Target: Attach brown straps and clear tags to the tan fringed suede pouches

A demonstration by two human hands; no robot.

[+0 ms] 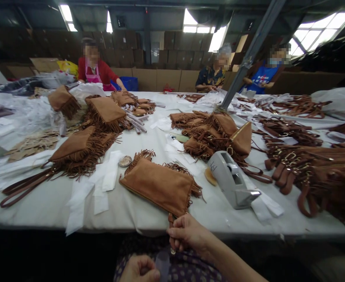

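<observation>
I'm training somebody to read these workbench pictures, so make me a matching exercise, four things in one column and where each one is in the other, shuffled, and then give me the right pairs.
Things
1. Translucent strip
2. Tape dispenser
3. Brown strap
4. Nearest fringed pouch

Places
A. Pinched in the right grip
B. On the table, to the left of the grey, heavy-looking item
C. Held in the left grip
D. On the table, to the right of the tan, zip-edged item

Right pairs: 1-C, 2-D, 3-A, 4-B
</observation>
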